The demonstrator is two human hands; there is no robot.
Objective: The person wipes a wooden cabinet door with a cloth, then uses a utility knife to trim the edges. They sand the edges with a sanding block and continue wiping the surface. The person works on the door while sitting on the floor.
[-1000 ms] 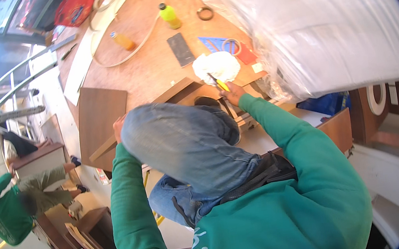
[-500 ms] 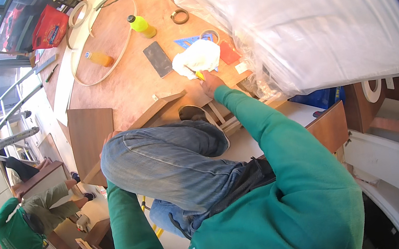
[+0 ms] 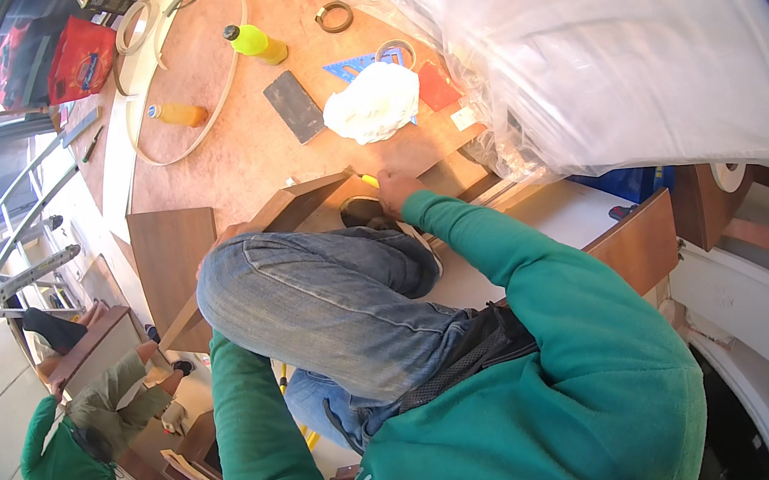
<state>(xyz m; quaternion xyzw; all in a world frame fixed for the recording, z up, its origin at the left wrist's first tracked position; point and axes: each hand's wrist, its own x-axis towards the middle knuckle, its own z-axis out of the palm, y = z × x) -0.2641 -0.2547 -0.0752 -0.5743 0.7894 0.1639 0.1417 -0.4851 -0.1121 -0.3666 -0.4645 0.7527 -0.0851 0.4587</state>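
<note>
Head view: right hand [image 3: 400, 191], fingers curled round a yellow tool [image 3: 369, 181], just beside a brown board [image 3: 304, 195] at the tabletop's [image 3: 211, 173] near side. Left hand [image 3: 230, 232] by board, partly behind knee [image 3: 238, 274]; can't tell its fingers. Probably tool-at-board work; next move calls for steady board.

Wd worktop [image 3: 224, 164], ylw btl [image 3: 260, 45], blk slab [image 3: 295, 107], prob. cloth [image 3: 373, 103]

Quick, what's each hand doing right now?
Left hand: partly hidden behind the knee; can't tell if open or closed.
Right hand: closed, holding a yellow tool.
</note>
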